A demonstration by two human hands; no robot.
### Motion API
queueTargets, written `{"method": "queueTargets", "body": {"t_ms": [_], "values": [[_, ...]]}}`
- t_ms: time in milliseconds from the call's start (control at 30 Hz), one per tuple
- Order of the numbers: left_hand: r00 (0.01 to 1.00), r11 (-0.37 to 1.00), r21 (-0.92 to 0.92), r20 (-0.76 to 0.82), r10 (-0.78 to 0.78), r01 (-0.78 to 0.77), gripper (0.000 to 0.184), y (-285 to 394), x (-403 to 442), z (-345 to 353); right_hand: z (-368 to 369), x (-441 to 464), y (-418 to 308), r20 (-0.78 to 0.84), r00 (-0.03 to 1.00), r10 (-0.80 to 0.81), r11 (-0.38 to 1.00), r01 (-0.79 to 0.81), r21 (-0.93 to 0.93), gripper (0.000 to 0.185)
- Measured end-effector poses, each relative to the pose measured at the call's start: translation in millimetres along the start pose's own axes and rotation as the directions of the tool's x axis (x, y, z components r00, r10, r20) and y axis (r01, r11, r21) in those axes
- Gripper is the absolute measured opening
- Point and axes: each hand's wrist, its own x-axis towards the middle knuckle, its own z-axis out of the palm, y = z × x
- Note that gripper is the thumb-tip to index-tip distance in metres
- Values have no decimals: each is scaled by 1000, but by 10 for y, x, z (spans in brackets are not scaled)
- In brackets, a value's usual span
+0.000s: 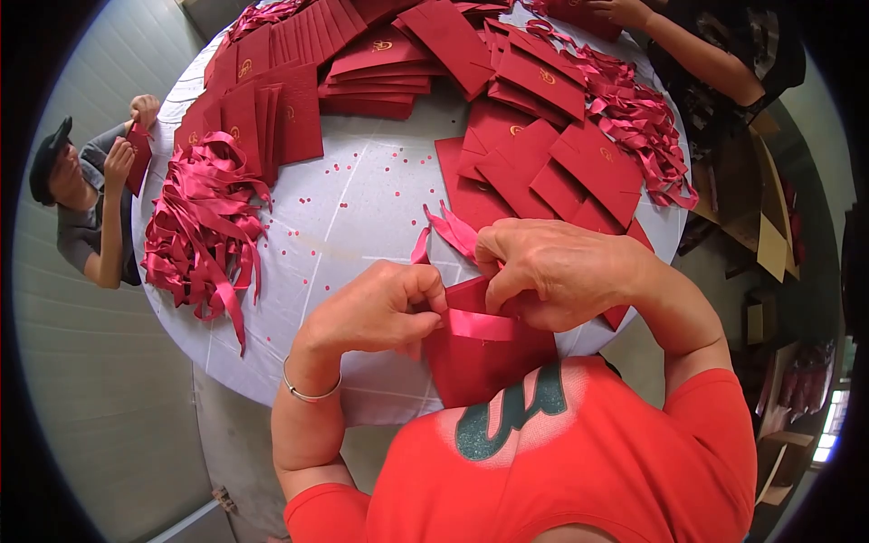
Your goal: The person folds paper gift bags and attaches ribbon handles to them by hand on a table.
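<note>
A dark red paper bag or envelope point(484, 366) lies at the table's near edge, against my shirt. Across its upper part runs a pink ribbon point(480, 326), its loose ends pointing away over the tablecloth. My left hand point(380, 306) pinches the ribbon at the left side, thumb and forefinger pressed together. On the right, my right hand point(552, 271) is closed with fingers curled at the ribbon's other side; its fingertips are partly hidden.
Gold-marked red envelopes point(380, 63) are stacked along the far side of the round table point(353, 217). Ribbon heaps lie left point(204, 226) and right point(638, 127). Red paper dots are scattered mid-table. One co-worker point(86, 199) is at left, another point(724, 63) at upper right. Cardboard boxes point(751, 199) stand right.
</note>
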Motion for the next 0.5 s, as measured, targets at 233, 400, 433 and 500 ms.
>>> {"method": "queueTargets", "body": {"t_ms": [233,400,433,500], "values": [[1000,1000,-23,-27,-6,5,3,-6,8,29,72,0,23,-18,1000,-22,999,22,-32,10],[1000,999,-35,-21,-19,19,3,-21,16,26,90,-13,148,19,999,-48,993,45,111,11],[1000,999,-34,-23,-18,18,3,-19,18,25,69,-14,183,-5,996,-85,967,84,241,12],[999,998,-49,-20,-26,25,4,-16,17,21,-5,-44,215,141,974,177,801,-226,555,6]]}}
